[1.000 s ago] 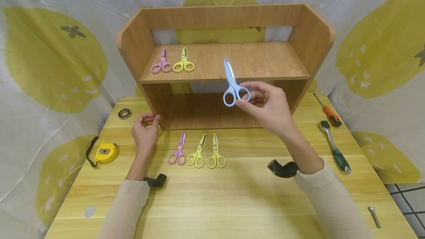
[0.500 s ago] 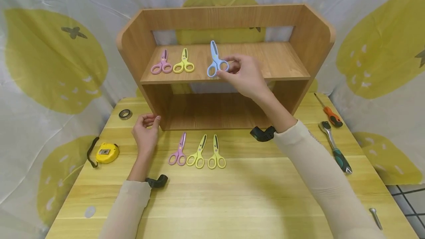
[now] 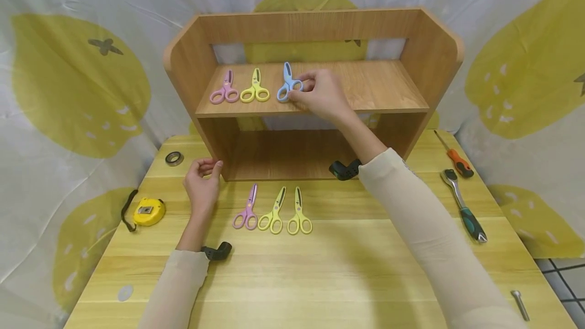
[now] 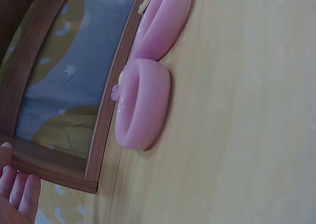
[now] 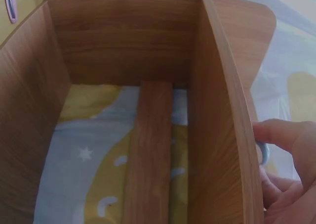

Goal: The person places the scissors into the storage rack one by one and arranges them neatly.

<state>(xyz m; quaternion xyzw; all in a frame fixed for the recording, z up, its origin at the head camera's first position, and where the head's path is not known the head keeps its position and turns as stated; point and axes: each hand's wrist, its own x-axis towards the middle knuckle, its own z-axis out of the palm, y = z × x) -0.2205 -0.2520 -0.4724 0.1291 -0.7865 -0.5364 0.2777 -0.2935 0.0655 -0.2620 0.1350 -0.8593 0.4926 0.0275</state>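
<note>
On the upper board of the wooden desk shelf (image 3: 365,83), my right hand (image 3: 323,94) pinches a handle loop of the blue scissors (image 3: 288,81), blades pointing to the back. Pink scissors (image 3: 226,88) and yellow scissors (image 3: 255,86) lie to their left on that board. My left hand (image 3: 203,184) holds the front edge of the shelf's left side panel with thumb and fingers; its fingertips also show in the left wrist view. Before the shelf lie another pair of pink scissors (image 3: 247,209) and two yellow pairs. The right wrist view shows only a sliver of blue handle (image 5: 264,152).
A black ring (image 3: 174,158), a yellow tape measure (image 3: 149,211) and a grey disc (image 3: 125,293) lie on the left of the table. On the right are an orange screwdriver (image 3: 458,161), a ratchet wrench (image 3: 465,207) and a bolt (image 3: 520,304).
My right hand has carried the blue scissors up, back and left, from in front of the shelf to the upper board beside the yellow pair. The left hand stays at the side panel.
</note>
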